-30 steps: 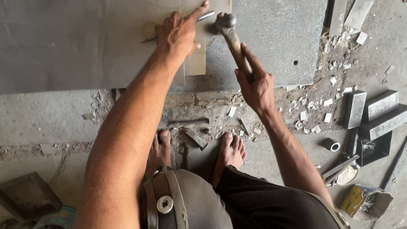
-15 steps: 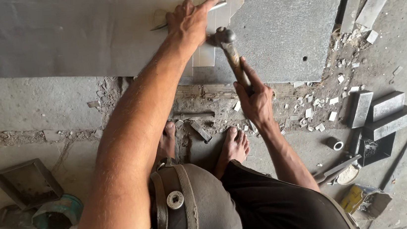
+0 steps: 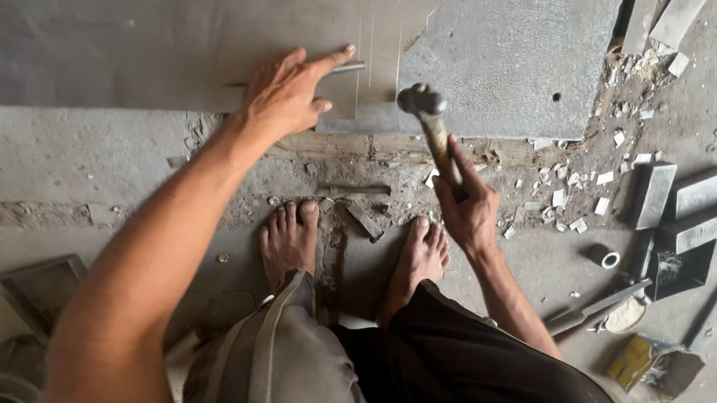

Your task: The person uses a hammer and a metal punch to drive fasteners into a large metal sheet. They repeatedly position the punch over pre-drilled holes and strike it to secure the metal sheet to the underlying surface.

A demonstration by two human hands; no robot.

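left hand (image 3: 287,94) on slab (image 3: 141,38) | hammer (image 3: 432,129) right of it | offcut blocks (image 3: 696,204) far right

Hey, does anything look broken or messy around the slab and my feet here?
Yes. Broken chips lie scattered on the floor right of the bare feet, below the grey slab, whose left edge looks jagged.

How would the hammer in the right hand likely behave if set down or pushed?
The hammer looks top-heavy: a dark metal head on a slim wooden handle, gripped low by the right hand. It is probably rigid. Its rounded head might let it rock or roll slightly on the gritty floor.
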